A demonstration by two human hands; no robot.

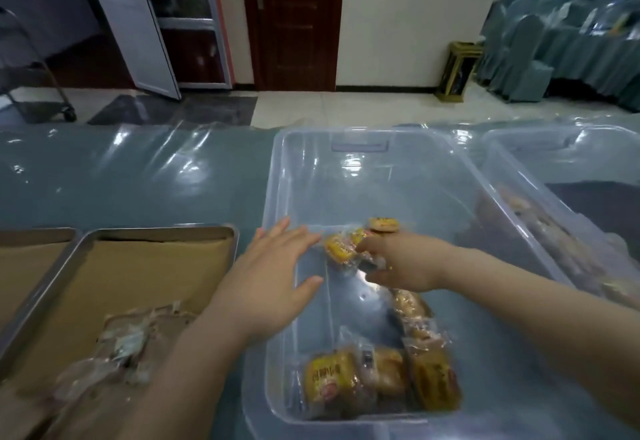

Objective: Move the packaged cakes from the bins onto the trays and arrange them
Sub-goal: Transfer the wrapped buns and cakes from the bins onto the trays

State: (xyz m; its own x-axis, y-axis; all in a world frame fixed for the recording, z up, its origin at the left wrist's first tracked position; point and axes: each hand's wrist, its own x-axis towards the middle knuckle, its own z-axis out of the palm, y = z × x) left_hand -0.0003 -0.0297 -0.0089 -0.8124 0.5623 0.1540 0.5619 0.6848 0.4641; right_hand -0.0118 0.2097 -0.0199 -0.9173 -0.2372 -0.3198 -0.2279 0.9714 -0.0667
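The left hand (273, 276) is released, its fingers straight and spread, and it hovers over the left wall of the clear bin (363, 176), reaching toward the right hand. The right hand (398, 263) is inside this bin with the fingers curled around a wrapped cake (341, 249) in yellow packaging, which it holds above the bin floor. Whether it grasps one packet or several, I cannot tell. Another cake (383, 224) shows just behind the right hand. More packaged cakes (381, 380) lie in a heap at the near end of the same bin. To the left of the bin stands a metal tray (156, 233) lined with brown paper, and a few wrapped cakes (121, 346) already lie on its near part. A second tray (34, 233) sits beside it, further left. A second clear bin (571, 155) stands on the right, its contents blurred. All rest on a table (138, 179) covered with shiny plastic.
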